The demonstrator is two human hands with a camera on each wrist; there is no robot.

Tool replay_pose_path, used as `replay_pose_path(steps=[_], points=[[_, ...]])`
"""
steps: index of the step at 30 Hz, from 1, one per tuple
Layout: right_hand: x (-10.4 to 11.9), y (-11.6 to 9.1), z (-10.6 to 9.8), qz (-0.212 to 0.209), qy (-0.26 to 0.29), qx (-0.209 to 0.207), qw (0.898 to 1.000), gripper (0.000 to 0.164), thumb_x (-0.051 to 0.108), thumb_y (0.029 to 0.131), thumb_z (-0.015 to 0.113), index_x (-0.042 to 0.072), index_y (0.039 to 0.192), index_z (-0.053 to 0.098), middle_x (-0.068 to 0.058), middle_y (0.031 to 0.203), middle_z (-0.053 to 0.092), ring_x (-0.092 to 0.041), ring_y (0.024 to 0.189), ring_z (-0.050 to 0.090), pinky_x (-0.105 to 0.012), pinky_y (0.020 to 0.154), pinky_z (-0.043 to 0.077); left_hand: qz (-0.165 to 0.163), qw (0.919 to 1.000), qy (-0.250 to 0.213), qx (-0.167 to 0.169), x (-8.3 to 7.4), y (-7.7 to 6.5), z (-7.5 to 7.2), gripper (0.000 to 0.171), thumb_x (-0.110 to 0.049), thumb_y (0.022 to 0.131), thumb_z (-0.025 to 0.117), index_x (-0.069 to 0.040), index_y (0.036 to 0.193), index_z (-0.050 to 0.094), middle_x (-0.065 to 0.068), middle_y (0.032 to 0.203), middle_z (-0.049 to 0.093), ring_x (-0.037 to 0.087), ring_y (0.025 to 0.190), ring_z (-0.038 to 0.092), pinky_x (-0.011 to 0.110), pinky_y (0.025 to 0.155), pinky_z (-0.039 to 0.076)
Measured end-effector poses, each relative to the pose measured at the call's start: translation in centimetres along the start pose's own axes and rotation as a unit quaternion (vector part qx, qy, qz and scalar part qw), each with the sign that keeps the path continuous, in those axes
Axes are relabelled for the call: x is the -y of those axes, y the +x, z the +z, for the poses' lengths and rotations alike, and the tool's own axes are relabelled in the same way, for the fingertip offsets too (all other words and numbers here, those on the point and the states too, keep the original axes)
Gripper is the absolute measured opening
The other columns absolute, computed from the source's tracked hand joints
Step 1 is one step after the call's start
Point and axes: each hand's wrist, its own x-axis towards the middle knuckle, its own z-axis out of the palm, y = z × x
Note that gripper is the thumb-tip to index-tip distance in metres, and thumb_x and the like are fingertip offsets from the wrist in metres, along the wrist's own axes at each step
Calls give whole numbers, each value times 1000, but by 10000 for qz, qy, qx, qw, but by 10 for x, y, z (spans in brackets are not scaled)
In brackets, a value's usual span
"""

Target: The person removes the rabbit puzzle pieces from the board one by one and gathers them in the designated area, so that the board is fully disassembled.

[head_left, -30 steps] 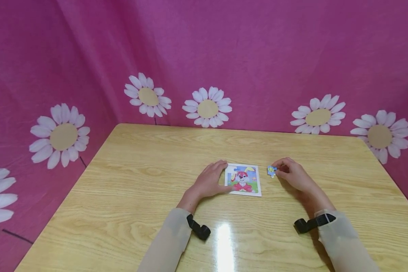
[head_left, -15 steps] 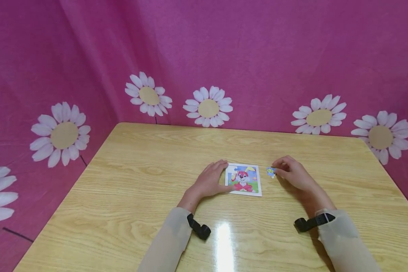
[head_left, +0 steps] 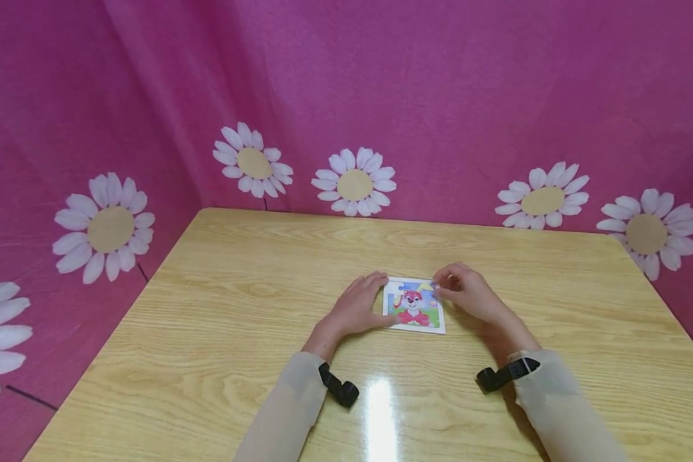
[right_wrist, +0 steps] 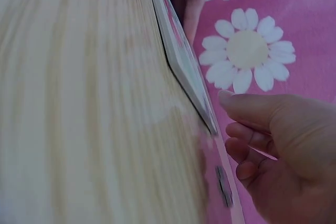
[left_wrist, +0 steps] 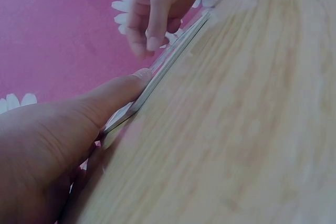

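Note:
A square jigsaw puzzle (head_left: 416,323) with a white border and a red rabbit picture lies flat on the wooden table. Its upper left part shows a pale gap. My left hand (head_left: 355,308) grips the puzzle's left side, thumb over the near edge and fingertips at the far left corner. Thumb and fingertips of my right hand (head_left: 470,295) pinch a small blue puzzle piece (head_left: 435,286) over the puzzle's upper right corner; the fingers hide most of it. In the right wrist view, the puzzle's edge (right_wrist: 181,69) is seen side-on beside the right thumb (right_wrist: 247,107).
The light wooden table (head_left: 265,269) reaches back to a pink cloth (head_left: 439,96) printed with white daisies. A bright light reflection lies on the table between the forearms. Black camera straps (head_left: 337,385) sit on both wrists.
My right hand has moved left with the puzzle piece, from the table beside the puzzle to over its upper right corner. The left hand and the puzzle have stayed in place.

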Motion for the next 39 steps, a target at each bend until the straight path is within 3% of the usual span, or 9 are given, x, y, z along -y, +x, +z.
replay_pose_path(steps=[15,29,39], points=[[15,18,16,-71,-10,587,9982,14,5,89,68,0,103,67,-11,93,58,-16,84,51,-20,71,43,-46,10000,10,14,-1,0,0,90,-58,83,69,-15,153,32,0,163,27,20,153,21,41,126,17],[21,24,15,-360,-192,963,9945,13,2,90,65,-2,102,63,-11,92,55,-17,83,49,-21,71,41,-12,10000,48,7,-1,-1,-3,90,-57,84,69,-14,153,32,1,163,27,20,153,21,39,126,17],[21,24,16,-373,27,1131,9929,15,0,93,61,-4,106,55,-12,95,49,-18,86,45,-20,71,38,-55,10000,-36,44,-1,-1,-2,90,-57,83,70,-14,153,32,1,163,27,21,153,21,40,126,17]])
